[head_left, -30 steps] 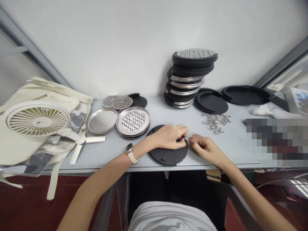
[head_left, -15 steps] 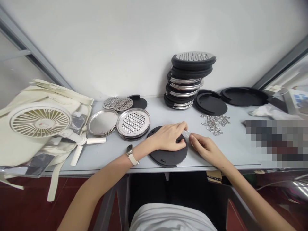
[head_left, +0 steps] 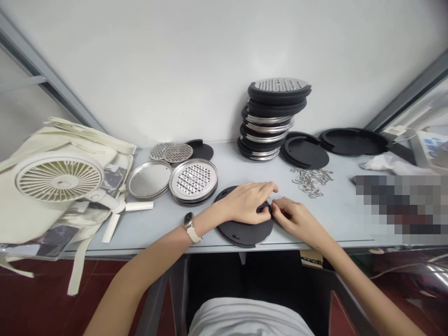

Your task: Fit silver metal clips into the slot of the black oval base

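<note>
A black round plastic base [head_left: 240, 235] lies flat near the table's front edge, with a small slot near its front. My left hand [head_left: 247, 201] rests over it and steadies it, index finger reaching past the right rim and thumb bent at that rim. At the same rim my right hand [head_left: 289, 212] pinches a small wire clip [head_left: 269, 200], now mostly hidden by the fingers. A pile of similar wire clips [head_left: 311, 179] lies beyond my right hand. Left of the base is a stack of round metal grater plates [head_left: 194, 179].
Plain metal discs [head_left: 150, 178] and perforated discs [head_left: 178, 152] sit at the left. A tall stack of assembled graters [head_left: 268, 126] stands against the wall, beside black round bases [head_left: 306, 151]. A white fan [head_left: 61, 177] lies on a cream bag [head_left: 17, 214] at far left.
My right hand has moved slightly left, bringing the wire clip from beside the black base to its right rim. My left hand stays on the base, its index finger stretched a little farther.
</note>
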Demonstrator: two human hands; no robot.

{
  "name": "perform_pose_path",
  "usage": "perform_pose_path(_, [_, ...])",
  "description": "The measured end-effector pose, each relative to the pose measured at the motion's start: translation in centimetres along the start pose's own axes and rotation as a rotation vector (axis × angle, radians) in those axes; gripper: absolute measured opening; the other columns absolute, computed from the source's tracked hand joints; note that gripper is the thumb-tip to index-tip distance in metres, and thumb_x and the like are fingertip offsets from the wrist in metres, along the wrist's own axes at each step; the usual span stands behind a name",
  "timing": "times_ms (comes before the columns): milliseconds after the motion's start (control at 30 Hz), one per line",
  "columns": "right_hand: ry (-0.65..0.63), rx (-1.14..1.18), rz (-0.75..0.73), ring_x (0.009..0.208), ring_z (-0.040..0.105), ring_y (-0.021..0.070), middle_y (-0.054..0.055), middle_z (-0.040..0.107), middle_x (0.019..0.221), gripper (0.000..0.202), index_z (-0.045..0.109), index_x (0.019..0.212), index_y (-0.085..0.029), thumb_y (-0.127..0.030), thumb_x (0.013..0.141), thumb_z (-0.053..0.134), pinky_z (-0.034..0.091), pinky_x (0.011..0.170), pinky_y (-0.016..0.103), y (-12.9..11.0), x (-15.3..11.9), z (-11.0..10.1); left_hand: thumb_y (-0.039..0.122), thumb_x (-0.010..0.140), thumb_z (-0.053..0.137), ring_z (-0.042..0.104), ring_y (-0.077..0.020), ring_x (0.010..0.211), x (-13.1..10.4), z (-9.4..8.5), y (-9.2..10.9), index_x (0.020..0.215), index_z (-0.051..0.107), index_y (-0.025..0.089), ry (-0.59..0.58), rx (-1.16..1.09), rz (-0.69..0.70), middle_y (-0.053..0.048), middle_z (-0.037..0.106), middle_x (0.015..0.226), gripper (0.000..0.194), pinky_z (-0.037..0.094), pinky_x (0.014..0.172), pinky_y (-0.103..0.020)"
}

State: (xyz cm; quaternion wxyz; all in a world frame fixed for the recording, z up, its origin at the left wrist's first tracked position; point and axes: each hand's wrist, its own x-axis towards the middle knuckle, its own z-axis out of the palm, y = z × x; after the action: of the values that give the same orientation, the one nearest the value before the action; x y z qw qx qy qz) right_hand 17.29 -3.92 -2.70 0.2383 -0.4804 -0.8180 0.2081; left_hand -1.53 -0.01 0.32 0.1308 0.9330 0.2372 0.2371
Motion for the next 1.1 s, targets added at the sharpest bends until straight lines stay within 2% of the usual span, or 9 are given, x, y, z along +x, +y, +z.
perform_pose_path(200, [0.011, -0.028, -0.013, 0.061, 0.053, 0.0176, 0.002, 0.054, 0.059, 0.031, 0.047, 0.063, -0.021, -0.027, 0.092, 0.038, 0.038, 0.059, 0.027, -0.14, -0.14, -0.14, 0.018, 0.077, 0.051, 0.058, -0.0218, 0.092, 0.03, 0.05, 0.06, 0.107, 0.043, 0.017, 0.033, 0.01, 0.012, -0.009, 0.057, 0.105, 0.031, 0.046, 0.081, -0.033])
perform_pose_path(633, [0.004, -0.028, 0.001, 0.061, 0.054, 0.017, 0.002, 0.053, 0.061, 0.03, 0.048, 0.065, -0.02, -0.027, 0.093, 0.039, 0.039, 0.059, 0.027, -0.29, -0.23, -0.14, 0.015, 0.077, 0.052, 0.058, -0.0204, 0.094, 0.12, 0.02, -0.26, 0.106, 0.046, 0.018, -0.008, -0.105, 0.012, -0.007, 0.061, 0.103, 0.03, 0.044, 0.087, -0.033])
perform_pose_path(1100, [0.027, -0.064, -0.038, 0.061, 0.055, 0.018, 0.003, 0.055, 0.06, 0.029, 0.05, 0.065, -0.021, -0.025, 0.092, 0.039, 0.04, 0.057, 0.027, -0.47, -0.08, -0.14, 0.015, 0.075, 0.056, 0.057, -0.0151, 0.082, 0.18, -0.39, -0.3, 0.106, 0.047, 0.02, -0.041, -0.222, -0.057, -0.002, 0.06, 0.09, 0.032, 0.044, 0.074, -0.025])
